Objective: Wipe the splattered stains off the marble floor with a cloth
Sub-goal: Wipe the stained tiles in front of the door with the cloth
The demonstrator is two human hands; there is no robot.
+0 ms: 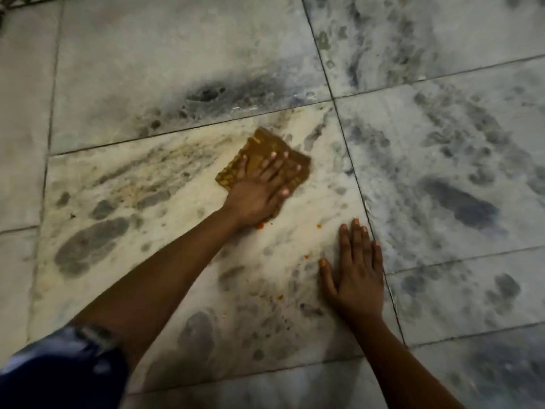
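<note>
Pressing flat on the cloth [267,160], left hand [259,190], fingers straight and spread over the fabric, palm bearing down, nothing curled round it. Resting palm-down on bare marble floor [177,69] nearer the body, right hand [358,276], fingers straight and close together, holding nothing, apparently a brace. Hands well apart, with open tile between them.

Head view, cloth: brown-ochre, folded into a rough square, lying on the central tile just short of a grout line, edges showing beyond the fingertips. Judged soft, limp, light and probably damp; likely to bunch or slide under a loose palm. Best controlled by broad flat pressure at its middle, or by gathering a folded edge when turning to a clean face.

Head view, stains: orange specks [261,225] just beside the heel of the left hand, further flecks [277,297] between the two arms, yellowish smearing [153,169] left of the cloth. Grey mottling elsewhere apparently the marble's own veining. Surface judged smooth, possibly slippery when wet. Blue sleeve [59,367] at lower left.
</note>
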